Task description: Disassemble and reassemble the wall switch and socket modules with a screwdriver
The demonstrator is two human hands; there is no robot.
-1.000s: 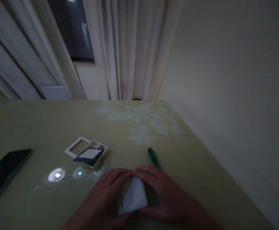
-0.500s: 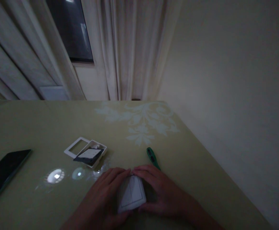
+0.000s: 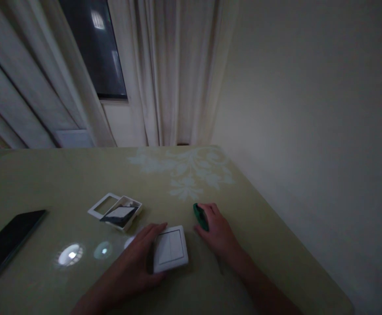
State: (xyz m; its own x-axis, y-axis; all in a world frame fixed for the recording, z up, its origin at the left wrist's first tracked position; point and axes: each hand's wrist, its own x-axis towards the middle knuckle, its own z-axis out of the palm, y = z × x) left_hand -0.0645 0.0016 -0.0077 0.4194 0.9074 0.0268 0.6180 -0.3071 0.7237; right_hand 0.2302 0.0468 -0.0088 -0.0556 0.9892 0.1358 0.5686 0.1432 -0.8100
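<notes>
A white two-panel wall switch (image 3: 170, 248) is tilted up in front of me. My left hand (image 3: 143, 256) is closed on its left side, fingers on the top edge and thumb at the lower edge. To the right, my right hand (image 3: 215, 229) has its fingers and thumb around the green handle of a screwdriver (image 3: 200, 216). The screwdriver's thin shaft shows below that hand, pointing toward me. Beyond my left hand lies an open white switch box (image 3: 125, 225) with a dark plate and a white panel in it. A white frame (image 3: 95, 212) leans at its left side.
A dark phone or tablet (image 3: 10, 243) lies at the left of the glossy table (image 3: 72, 175). A plain wall (image 3: 309, 131) runs along the table's right edge. Curtains (image 3: 164, 78) hang behind the far edge.
My right hand has left the wall switch and closed around the screwdriver handle. My left hand keeps the switch, now further left and turned slightly. The view has shifted a little.
</notes>
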